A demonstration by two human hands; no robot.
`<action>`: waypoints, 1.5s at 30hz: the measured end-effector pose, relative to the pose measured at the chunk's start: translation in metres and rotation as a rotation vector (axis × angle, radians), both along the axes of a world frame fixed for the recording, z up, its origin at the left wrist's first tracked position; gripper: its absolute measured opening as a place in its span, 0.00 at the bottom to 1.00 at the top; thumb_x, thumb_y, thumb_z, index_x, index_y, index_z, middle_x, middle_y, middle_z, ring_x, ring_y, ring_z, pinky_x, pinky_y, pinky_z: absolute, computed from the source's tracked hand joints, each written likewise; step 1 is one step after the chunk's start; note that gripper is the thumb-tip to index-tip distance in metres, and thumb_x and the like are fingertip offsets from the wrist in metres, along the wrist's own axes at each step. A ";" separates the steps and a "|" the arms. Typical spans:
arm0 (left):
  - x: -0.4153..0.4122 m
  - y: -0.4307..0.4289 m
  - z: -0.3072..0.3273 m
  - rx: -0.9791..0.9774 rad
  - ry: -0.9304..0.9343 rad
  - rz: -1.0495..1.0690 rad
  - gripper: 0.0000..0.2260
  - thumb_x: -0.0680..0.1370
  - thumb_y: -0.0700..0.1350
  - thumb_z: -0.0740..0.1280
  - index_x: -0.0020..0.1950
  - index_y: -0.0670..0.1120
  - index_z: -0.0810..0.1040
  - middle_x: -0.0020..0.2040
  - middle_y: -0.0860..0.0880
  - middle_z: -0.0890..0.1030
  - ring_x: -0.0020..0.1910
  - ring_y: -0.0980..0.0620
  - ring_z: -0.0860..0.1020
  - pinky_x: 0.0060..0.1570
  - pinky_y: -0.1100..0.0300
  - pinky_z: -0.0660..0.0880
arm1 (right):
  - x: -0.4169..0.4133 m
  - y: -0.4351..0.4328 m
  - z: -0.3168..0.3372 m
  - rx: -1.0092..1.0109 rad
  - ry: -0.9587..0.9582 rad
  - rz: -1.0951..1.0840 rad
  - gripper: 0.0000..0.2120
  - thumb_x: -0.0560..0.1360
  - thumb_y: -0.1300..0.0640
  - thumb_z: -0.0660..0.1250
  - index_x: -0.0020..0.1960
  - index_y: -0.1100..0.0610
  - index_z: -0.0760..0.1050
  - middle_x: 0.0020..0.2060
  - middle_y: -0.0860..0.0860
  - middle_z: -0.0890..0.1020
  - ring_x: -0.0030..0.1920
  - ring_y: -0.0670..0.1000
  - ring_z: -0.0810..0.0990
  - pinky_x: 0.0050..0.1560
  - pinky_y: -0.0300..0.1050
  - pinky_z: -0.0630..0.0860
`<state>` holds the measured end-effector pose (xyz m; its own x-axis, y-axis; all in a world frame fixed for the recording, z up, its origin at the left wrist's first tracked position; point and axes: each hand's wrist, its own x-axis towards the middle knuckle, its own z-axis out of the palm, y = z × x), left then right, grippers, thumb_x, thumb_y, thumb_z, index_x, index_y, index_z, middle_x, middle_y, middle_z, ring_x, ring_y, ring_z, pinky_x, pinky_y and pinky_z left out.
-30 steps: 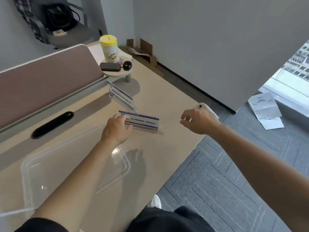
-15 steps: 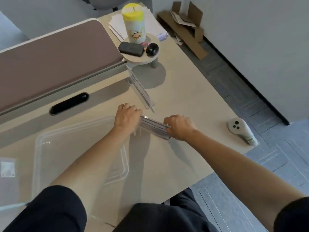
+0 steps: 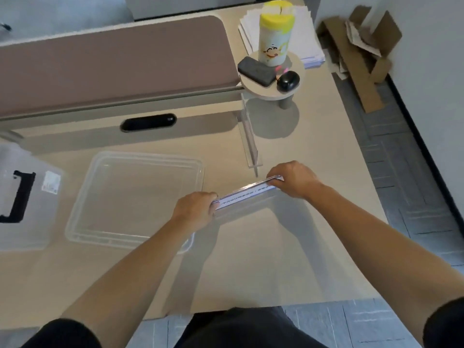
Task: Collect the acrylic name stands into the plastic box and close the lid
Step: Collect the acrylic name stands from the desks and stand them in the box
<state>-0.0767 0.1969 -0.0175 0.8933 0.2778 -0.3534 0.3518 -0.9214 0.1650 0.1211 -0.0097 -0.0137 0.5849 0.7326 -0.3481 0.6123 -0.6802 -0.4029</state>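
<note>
An acrylic name stand point(image 3: 247, 192) with a printed card is held edge-up above the beige desk. My left hand point(image 3: 194, 209) grips its near-left end and my right hand point(image 3: 295, 180) grips its far-right end. A second clear acrylic stand point(image 3: 248, 136) stands on the desk just beyond my right hand. To the left lies a clear plastic lid point(image 3: 135, 197), flat on the desk, partly under my left forearm. At the left edge sits the clear plastic box point(image 3: 25, 194) with a black latch handle.
A small round shelf point(image 3: 272, 94) at the back right carries a yellow-lidded canister point(image 3: 275, 31), a black case and a black mouse. Paper stacks lie behind it. A brown divider panel point(image 3: 113, 64) runs along the back. Cardboard lies on the floor at right.
The view tilted down. My right hand came in from the desk's right edge and took the stand's right end. Both hands lifted the stand and turned it edge-up.
</note>
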 end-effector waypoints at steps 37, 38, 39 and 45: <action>-0.415 0.209 0.172 -0.164 -0.852 0.534 0.12 0.83 0.50 0.58 0.61 0.47 0.77 0.47 0.54 0.78 0.43 0.58 0.76 0.43 0.67 0.72 | -0.401 0.384 0.228 0.690 0.739 -0.198 0.10 0.77 0.42 0.65 0.52 0.46 0.71 0.44 0.47 0.77 0.48 0.52 0.76 0.57 0.59 0.77; -0.418 0.214 0.173 -0.252 -0.829 0.561 0.14 0.82 0.54 0.59 0.63 0.50 0.76 0.53 0.54 0.79 0.50 0.58 0.77 0.49 0.65 0.74 | -0.402 0.393 0.228 0.696 0.748 -0.186 0.08 0.78 0.43 0.65 0.51 0.47 0.71 0.43 0.47 0.77 0.47 0.52 0.77 0.56 0.59 0.77; -0.421 0.220 0.174 -0.380 -0.798 0.606 0.17 0.80 0.59 0.60 0.66 0.53 0.75 0.59 0.55 0.78 0.56 0.58 0.76 0.56 0.62 0.74 | -0.403 0.402 0.226 0.694 0.757 -0.163 0.09 0.78 0.44 0.65 0.53 0.48 0.72 0.43 0.47 0.77 0.47 0.52 0.77 0.55 0.58 0.77; -0.422 0.261 0.182 -0.901 -0.676 0.729 0.29 0.69 0.66 0.68 0.70 0.66 0.68 0.72 0.54 0.70 0.71 0.57 0.68 0.69 0.48 0.67 | -0.396 0.458 0.224 0.696 0.847 0.038 0.08 0.72 0.42 0.68 0.48 0.42 0.76 0.46 0.44 0.76 0.46 0.51 0.75 0.53 0.57 0.78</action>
<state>-0.4988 0.4583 0.1640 0.7130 0.6675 -0.2145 0.3214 -0.0393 0.9461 -0.2753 0.4482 0.2103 0.3236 0.9373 -0.1294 -0.0287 -0.1270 -0.9915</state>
